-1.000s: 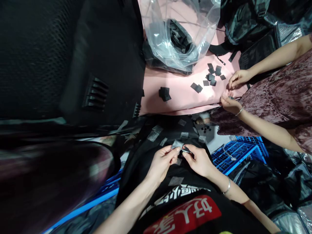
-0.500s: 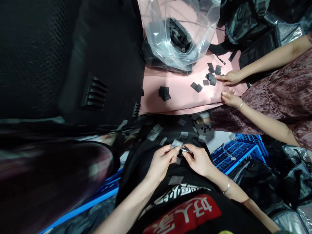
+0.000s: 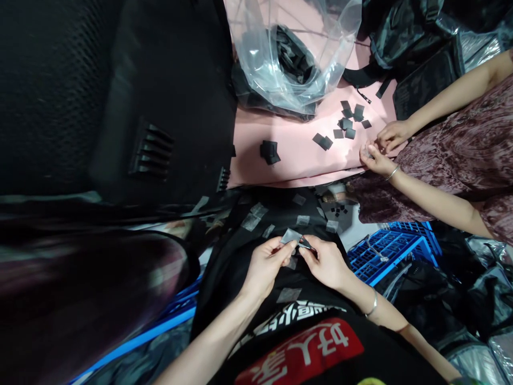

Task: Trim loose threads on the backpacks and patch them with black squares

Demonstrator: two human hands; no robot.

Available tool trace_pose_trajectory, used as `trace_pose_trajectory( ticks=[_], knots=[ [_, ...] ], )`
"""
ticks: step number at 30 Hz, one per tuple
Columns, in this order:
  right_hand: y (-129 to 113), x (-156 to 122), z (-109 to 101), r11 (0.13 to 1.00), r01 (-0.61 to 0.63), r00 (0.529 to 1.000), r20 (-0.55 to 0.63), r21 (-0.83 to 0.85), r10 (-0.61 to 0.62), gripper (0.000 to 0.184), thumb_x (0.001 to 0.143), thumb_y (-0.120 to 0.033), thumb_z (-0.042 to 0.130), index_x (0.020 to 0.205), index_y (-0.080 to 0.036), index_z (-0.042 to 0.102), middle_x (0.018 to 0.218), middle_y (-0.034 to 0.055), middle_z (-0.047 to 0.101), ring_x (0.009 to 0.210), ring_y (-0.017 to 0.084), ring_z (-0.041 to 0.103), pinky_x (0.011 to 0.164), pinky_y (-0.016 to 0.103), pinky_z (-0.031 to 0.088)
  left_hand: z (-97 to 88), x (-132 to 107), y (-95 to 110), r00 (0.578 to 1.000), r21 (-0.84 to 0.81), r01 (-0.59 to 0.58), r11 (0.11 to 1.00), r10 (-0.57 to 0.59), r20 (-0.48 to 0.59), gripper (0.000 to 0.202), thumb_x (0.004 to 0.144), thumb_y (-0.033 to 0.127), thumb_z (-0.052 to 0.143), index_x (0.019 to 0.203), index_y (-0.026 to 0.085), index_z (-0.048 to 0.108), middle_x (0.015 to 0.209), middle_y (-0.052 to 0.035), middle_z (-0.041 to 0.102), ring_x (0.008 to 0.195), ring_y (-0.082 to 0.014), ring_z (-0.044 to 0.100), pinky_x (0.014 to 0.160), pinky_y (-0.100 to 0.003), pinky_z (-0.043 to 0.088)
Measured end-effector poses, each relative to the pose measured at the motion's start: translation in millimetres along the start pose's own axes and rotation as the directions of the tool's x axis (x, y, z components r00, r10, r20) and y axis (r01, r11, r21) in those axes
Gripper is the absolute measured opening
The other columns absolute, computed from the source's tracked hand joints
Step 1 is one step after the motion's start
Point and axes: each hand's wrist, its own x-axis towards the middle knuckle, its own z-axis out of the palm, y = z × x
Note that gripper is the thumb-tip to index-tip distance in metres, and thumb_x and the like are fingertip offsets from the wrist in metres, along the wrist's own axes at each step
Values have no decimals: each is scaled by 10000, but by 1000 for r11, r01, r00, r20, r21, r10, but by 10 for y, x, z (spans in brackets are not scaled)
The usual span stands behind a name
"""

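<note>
In the head view my left hand [image 3: 262,267] pinches a small greyish translucent square of film [image 3: 290,236] between thumb and finger. Close beside it, my right hand [image 3: 326,263] is closed on a small dark piece [image 3: 305,244] that meets the film's right edge. Whether the two are still stuck together I cannot tell. Both hands are above the black apron [image 3: 224,278] on my lap, where several similar film squares [image 3: 303,220] lie scattered. Another film square [image 3: 289,295] lies below my hands, near the printed lettering.
Across the pink table [image 3: 296,171], a co-worker's hands [image 3: 377,158] are close together near small black squares [image 3: 349,133]. A clear plastic bag [image 3: 260,69] holds dark items. Large black bags [image 3: 180,80] rise at left. Blue crates [image 3: 380,251] stand below at right.
The co-worker's upper hand has drawn back from the black squares toward their other hand. The film in my left hand has turned slightly; my hands have barely moved.
</note>
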Motion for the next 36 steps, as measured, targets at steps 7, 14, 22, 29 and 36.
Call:
trace_pose_trajectory(
  ticks=[7,14,22,29,36],
  knots=[
    [6,-4,1,1000,-4,1000,-13,6,4,279,850,-255,431,1096,-204,553,915,27,665,688,140,605,656,225,449,-29,24,-49,1000,-30,1,1000,-1,10,287,651,324,676,551,150,470,480,65,385,458,-56,316,447,-202,265],
    [-3,-13,-18,1000,7,1000,-12,-14,-7,278,854,-259,425,1094,-201,553,875,25,663,656,135,593,641,223,443,-23,8,-18,1000,-62,9,998,-8,19,294,649,314,679,545,153,456,481,71,371,454,-52,303,446,-200,265],
    [4,-8,-5,1000,11,1000,-10,-30,-11,273,854,-256,430,1091,-205,556,872,23,663,663,135,599,646,223,441,-4,-11,19,1000,-58,12,998,-11,18,288,636,315,681,537,153,465,476,67,378,448,-54,305,440,-205,258],
    [16,-11,-2,999,17,1000,-8,-31,-17,275,857,-252,427,1096,-204,553,905,30,664,690,137,608,645,221,440,-4,1,-1,1000,-67,15,998,-14,9,297,637,300,686,531,154,449,471,69,367,446,-52,298,440,-205,256],
    [24,-9,10,1000,6,1000,-2,-31,-6,286,853,-251,431,1110,-208,549,919,28,666,687,137,610,645,226,441,-11,-2,-7,1000,-66,21,998,-20,12,301,638,299,686,528,154,447,467,71,371,444,-50,305,443,-202,262]
  ],
)
